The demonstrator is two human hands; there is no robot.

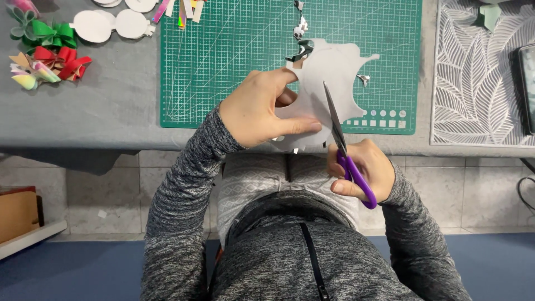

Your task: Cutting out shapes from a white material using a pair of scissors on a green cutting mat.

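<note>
Both grips are clamped: left hand [257, 108] pinches a white paper cutout [329, 83] above the desk's [111, 111] near edge, over the green cutting mat [223, 56]; right hand [365, 170] holds purple-handled scissors [343, 147], blades on the paper.

The left hand [262, 108] and right hand [362, 170] work at the near edge of the grey table [100, 111], with the white paper sheet [329, 83] and purple-handled scissors [343, 145] filling the space between them. Most of the green cutting mat [223, 56] lies bare, so its left half gives open passage. Small paper scraps [301, 28] dot its far middle. At the far left corner, ribbon bows [47, 53] and white cut-outs [111, 25] block the way. Toward the right edge a leaf-patterned mat [479, 83] lies flat, with a dark device [526, 89] at its right side.
</note>
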